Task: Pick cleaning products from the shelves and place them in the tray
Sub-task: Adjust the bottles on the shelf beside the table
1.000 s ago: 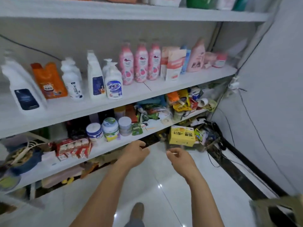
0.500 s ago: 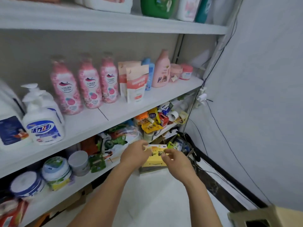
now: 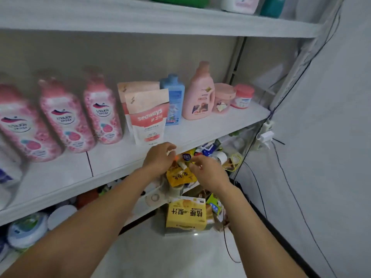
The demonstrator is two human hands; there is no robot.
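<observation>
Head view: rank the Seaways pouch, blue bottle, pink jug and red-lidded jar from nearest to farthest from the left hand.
1. Seaways pouch, just above the left hand.
2. Blue bottle, behind the pouch, to its right.
3. Pink jug, further right.
4. Red-lidded jar, farthest right.

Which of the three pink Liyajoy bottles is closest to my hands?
The rightmost pink Liyajoy bottle, standing right beside the Seaways pouches. The other two stand farther left, farther from the left hand.
</observation>
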